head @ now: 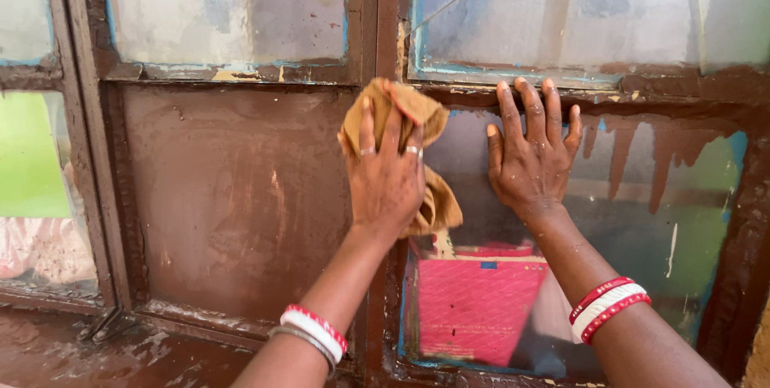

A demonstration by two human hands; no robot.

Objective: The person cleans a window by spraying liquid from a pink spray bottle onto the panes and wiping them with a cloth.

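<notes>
Your left hand (385,183) is pressing a tan cloth (417,147) flat against the brown window frame (377,35) in the middle, while your right hand (533,159) rests open and empty on the right pane (690,219). That glass looks far from clean, with brown streaks all over; I can't tell what's behind it

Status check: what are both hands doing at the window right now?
Left hand presses tan cloth on the brown window frame. Right hand flat on the pane, fingers spread. Nothing blocking.
</notes>
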